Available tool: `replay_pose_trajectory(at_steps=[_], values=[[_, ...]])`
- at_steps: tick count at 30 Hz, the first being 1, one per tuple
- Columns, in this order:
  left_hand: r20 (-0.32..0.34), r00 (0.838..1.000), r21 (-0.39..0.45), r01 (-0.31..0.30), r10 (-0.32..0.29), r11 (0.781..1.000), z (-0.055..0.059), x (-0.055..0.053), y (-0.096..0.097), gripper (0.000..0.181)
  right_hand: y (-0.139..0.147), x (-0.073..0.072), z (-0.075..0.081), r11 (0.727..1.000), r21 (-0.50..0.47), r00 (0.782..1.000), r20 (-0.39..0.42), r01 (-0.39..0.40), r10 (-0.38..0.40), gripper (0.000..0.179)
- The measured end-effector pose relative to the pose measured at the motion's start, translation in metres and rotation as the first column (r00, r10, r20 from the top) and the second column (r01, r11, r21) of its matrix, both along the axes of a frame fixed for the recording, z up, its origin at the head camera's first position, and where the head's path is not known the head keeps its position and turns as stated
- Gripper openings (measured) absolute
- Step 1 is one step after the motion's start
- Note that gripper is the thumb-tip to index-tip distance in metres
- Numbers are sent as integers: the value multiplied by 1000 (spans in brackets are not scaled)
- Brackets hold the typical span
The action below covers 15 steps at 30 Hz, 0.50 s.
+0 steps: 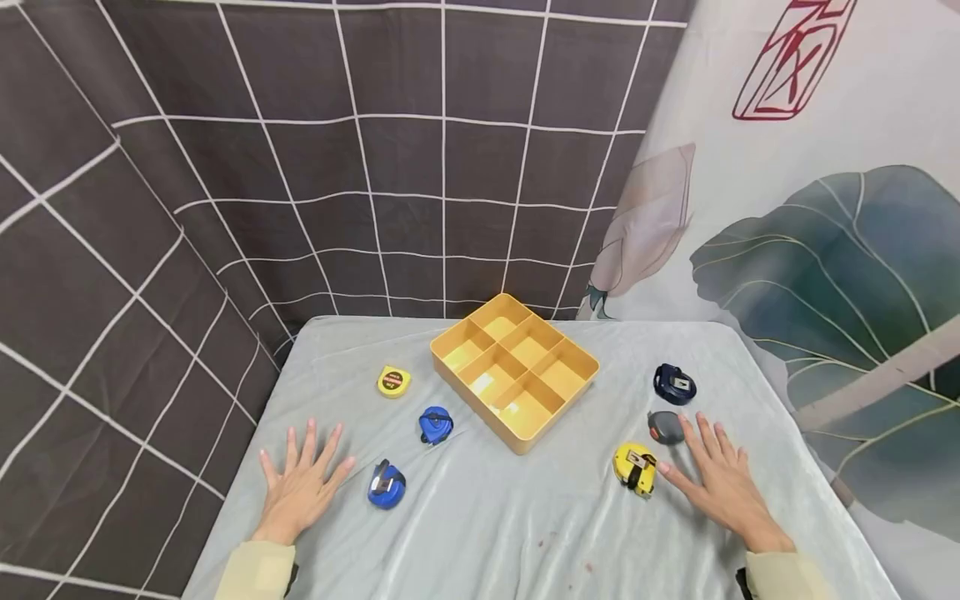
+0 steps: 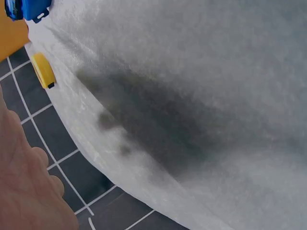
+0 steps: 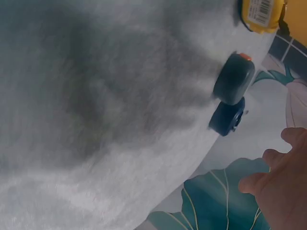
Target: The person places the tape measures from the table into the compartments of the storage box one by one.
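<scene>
My left hand [image 1: 300, 490] is spread with straight fingers over the left of the table, holding nothing. Nearest it is a blue tape measure [image 1: 387, 485]; a second blue tape measure [image 1: 436, 425] and a small yellow tape measure [image 1: 393, 382] lie farther back. My right hand [image 1: 722, 483], also spread and holding nothing, hovers at the right. By its thumb lies a yellow tape measure [image 1: 634, 468] with a black strap. A grey tape measure [image 1: 665, 427] is close to its fingertips, and a dark blue tape measure [image 1: 675, 384] lies behind that.
A yellow-orange tray [image 1: 514, 371] with several square compartments stands at the back middle, turned at an angle. A pale cloth covers the table [image 1: 495, 533]. Dark gridded fabric [image 1: 390, 158] hangs behind and at the left; a leaf-printed curtain [image 1: 840, 275] hangs at the right.
</scene>
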<state>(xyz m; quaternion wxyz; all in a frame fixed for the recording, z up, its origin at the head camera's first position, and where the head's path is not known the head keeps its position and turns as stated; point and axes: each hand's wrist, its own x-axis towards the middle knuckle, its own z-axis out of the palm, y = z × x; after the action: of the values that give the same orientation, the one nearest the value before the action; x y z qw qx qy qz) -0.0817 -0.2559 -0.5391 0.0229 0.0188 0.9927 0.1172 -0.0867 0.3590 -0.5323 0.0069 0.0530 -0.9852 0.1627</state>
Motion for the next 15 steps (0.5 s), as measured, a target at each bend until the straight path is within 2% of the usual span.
replay_pose_trajectory(at_steps=[4, 11, 15], values=[[-1, 1000, 9, -5, 5, 1000, 1, 0, 1, 69, -8, -1, -1, 999, -34, 1000, -14, 5, -6, 85], [-4, 1000, 4, -14, 14, 1000, -1, 1, 2, 69, -17, -6, -1, 996, -92, 1000, 24, 0, 2, 85], [-22, 1000, 17, -10, 10, 1000, -2, 0, 2, 69, -21, -8, -2, 993, -119, 1000, 14, -8, 9, 84]])
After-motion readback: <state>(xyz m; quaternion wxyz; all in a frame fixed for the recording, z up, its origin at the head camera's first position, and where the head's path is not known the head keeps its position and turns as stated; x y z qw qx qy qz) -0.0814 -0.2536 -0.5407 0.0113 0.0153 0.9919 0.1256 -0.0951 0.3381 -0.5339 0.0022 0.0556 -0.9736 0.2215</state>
